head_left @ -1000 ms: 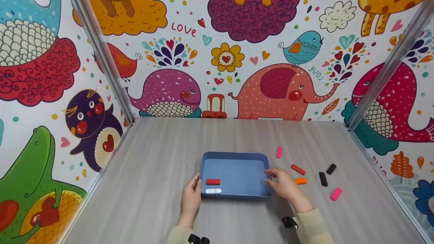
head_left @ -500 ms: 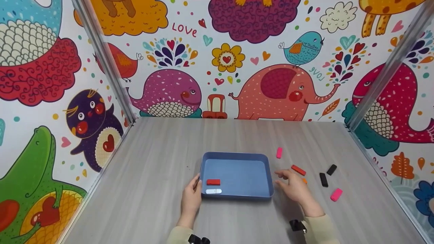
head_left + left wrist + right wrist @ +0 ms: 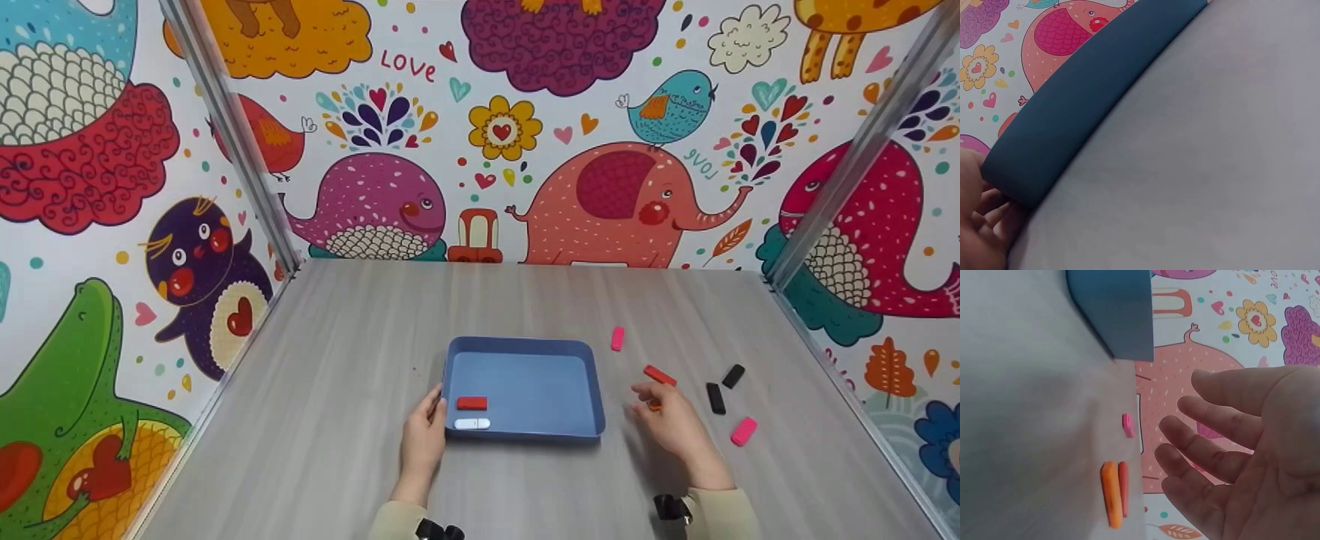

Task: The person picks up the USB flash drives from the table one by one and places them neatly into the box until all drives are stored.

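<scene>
My left hand (image 3: 424, 435) grips the shallow blue rectangular tray (image 3: 540, 386); my right hand (image 3: 675, 424) – fingers loosely apart – hangs over the tabletop (image 3: 352, 337) near 1 small orange oblong stick (image 3: 1111, 495).

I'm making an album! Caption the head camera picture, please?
Left hand holds the blue tray with a red piece and a white one inside; right hand hovers by an orange piece.

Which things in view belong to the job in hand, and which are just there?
Seemingly part of the job:
blue tray, held by the left hand
red stick and white stick inside it
orange stick near the right hand
probably two pink sticks, two black sticks, second red stick

Just there:
patterned back wall
metal posts
</scene>
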{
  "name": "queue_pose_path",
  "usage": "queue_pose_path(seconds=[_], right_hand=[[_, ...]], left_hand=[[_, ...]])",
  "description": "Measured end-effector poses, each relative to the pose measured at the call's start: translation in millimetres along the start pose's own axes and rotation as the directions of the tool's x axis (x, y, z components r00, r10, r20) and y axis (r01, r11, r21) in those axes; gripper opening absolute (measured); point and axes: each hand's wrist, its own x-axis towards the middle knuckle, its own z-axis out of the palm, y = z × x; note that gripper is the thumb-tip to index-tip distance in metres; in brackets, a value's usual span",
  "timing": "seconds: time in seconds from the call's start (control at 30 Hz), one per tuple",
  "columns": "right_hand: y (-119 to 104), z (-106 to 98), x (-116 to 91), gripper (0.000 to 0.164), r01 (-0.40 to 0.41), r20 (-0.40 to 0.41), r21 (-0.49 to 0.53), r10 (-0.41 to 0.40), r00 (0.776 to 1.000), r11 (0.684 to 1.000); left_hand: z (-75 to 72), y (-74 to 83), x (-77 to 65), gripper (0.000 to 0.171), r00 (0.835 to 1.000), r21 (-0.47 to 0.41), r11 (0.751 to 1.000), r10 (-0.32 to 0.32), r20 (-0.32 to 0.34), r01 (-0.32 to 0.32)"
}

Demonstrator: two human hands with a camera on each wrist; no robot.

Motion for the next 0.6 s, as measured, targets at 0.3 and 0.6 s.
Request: queue_pose_path(seconds=[0.3, 0.6], right_hand=[[14, -5, -2, 0.032, -0.069, -0.012, -0.005, 0.069, 0.998, 0.998], [25, -14, -6, 0.041, -0.190, -0.049, -0.001, 0.189, 0.981, 0.982]], left_hand=[[-0.5, 1.9, -0.7, 0.039, 1.000, 0.019, 1.000, -0.015, -0.001, 0.015], [-0.5, 0.1, 0.3, 0.038, 1.000, 0.009, 1.000, 0.000, 0.004, 0.000]])
